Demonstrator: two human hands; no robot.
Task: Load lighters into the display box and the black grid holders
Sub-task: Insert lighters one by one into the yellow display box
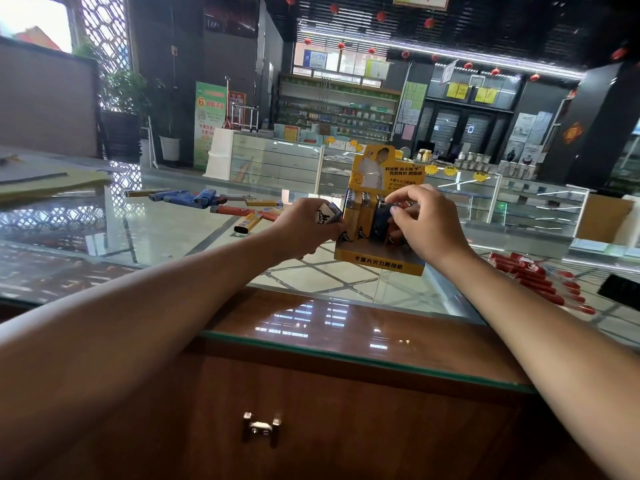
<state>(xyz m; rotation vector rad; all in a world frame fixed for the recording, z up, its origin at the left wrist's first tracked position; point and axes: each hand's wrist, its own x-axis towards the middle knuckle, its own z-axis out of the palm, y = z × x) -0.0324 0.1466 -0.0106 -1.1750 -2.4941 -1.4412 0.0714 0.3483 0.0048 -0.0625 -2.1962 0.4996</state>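
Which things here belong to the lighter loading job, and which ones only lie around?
Job: yellow display box; dark lighter in right hand; white lighter in left hand; loose lighters on glass counter.
Lying about: papers at far left; drawer handle.

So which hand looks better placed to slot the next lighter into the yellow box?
Probably the left hand: it holds a white lighter right beside the box. The right hand is busy gripping a dark lighter that already stands in the box.
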